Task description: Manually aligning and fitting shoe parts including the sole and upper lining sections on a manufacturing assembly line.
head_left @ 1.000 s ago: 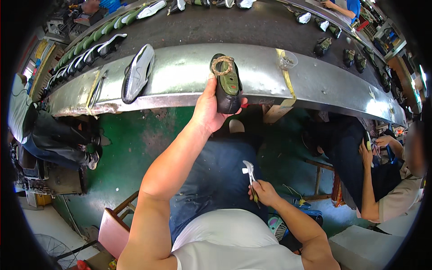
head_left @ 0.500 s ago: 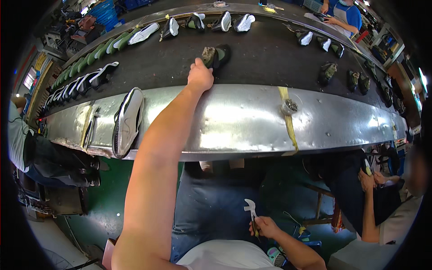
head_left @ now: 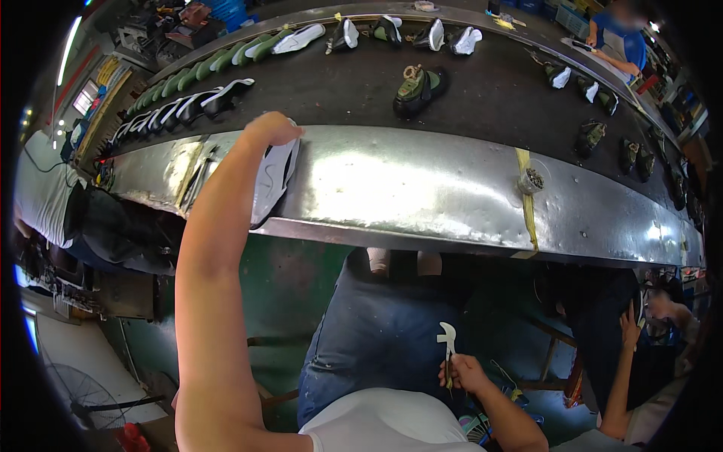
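A long white shoe sole with a dark rim (head_left: 272, 183) lies on the metal ledge, partly behind my left forearm. My left hand (head_left: 273, 129) is at its far end with the fingers bent over it; the fingertips are mostly hidden. Just beyond, a pair of green and black shoe uppers (head_left: 419, 90) rests on the dark belt, touched by neither hand. Low in front of my lap, my right hand (head_left: 462, 374) grips a pair of pincers (head_left: 447, 340) by the handles, their pale metal head pointing up.
A dark belt (head_left: 324, 98) runs behind the metal ledge (head_left: 422, 181). White-and-green soles (head_left: 203, 69) line its far left; several shoes (head_left: 429, 35) stand along the back. A small cup (head_left: 531, 181) sits on the ledge. Co-workers are at the left, right and far right.
My left hand has let go of the green and black uppers, leaving them on the belt, and has come back left to the white sole. My right hand still holds the pincers.
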Demonstrator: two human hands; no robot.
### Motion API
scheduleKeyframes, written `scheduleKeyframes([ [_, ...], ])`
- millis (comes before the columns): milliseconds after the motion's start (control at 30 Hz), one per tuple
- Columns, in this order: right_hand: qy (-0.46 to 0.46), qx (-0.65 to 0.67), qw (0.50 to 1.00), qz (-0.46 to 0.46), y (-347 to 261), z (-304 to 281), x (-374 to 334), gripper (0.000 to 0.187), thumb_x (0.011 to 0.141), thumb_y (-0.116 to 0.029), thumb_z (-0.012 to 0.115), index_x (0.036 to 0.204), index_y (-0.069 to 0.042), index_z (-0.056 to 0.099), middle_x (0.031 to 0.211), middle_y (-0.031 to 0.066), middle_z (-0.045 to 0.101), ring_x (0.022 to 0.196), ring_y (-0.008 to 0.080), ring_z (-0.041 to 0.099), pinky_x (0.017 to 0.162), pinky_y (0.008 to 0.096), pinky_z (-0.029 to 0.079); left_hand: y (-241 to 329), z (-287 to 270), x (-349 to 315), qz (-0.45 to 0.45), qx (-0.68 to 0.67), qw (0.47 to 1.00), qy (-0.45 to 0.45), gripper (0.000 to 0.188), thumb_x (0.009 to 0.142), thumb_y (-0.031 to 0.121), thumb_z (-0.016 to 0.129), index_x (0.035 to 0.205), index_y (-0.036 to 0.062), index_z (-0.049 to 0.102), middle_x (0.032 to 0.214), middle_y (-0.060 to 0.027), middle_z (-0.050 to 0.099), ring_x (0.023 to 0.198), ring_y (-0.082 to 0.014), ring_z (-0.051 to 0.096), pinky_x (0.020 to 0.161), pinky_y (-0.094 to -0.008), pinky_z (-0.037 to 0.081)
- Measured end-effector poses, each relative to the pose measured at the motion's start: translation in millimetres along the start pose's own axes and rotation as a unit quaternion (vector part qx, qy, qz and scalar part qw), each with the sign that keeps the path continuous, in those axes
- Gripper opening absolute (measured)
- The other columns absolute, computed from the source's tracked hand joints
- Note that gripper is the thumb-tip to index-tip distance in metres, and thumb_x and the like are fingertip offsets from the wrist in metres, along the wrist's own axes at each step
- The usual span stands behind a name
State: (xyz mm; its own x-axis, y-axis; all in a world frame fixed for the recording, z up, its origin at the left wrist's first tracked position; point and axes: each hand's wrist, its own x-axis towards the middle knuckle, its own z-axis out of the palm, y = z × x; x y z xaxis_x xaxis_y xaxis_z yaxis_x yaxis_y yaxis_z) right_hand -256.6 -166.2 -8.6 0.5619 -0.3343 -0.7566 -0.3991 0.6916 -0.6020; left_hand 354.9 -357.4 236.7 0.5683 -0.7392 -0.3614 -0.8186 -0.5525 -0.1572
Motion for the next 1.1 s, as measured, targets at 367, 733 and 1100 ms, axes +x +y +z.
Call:
scheduleKeyframes([
  [367, 0.061, 0.016, 0.994, -0.093, 41.8, 20.6, -6.2, 0.048, 0.107, -0.046, 0.040, 0.104, -0.003, 0.060, 0.088, 0.0112, 0.068, 0.071, 0.0213, 0.069, 0.059, 0.0306, 0.053, 16.9, 122.5, -207.8, 0.263, -0.727, 0.630, -0.073, 0.059, 0.094, 0.027, 0.072, 0.144, 0.0046, 0.051, 0.114, -0.0070, 0.067, 0.102, -0.0131, 0.062, 0.093, -0.0292, 0.050],
  [733, 0.059, -0.230, 0.943, -0.232, -40.8, 106.1, -95.2, 0.028, 0.099, -0.017, 0.056, 0.120, 0.002, 0.059, 0.091, 0.0072, 0.069, 0.079, 0.0145, 0.065, 0.076, 0.0294, 0.053, 112.7, 327.6, -314.6, 0.277, -0.786, 0.530, -0.154, 0.058, 0.104, 0.022, 0.055, 0.153, 0.0079, 0.027, 0.125, -0.0074, 0.055, 0.115, -0.0151, 0.051, 0.104, -0.0293, 0.040],
  [1100, -0.101, -0.007, 0.994, -0.049, -73.2, 117.1, -77.8, 0.024, 0.101, -0.018, 0.055, 0.112, 0.002, 0.062, 0.093, 0.0082, 0.068, 0.082, 0.0159, 0.064, 0.074, 0.0304, 0.053, 105.2, 332.0, -320.3, 0.335, -0.643, 0.685, -0.072, 0.060, 0.106, 0.034, 0.051, 0.154, 0.0103, 0.024, 0.129, -0.0068, 0.055, 0.118, -0.0151, 0.051, 0.105, -0.0319, 0.040],
])
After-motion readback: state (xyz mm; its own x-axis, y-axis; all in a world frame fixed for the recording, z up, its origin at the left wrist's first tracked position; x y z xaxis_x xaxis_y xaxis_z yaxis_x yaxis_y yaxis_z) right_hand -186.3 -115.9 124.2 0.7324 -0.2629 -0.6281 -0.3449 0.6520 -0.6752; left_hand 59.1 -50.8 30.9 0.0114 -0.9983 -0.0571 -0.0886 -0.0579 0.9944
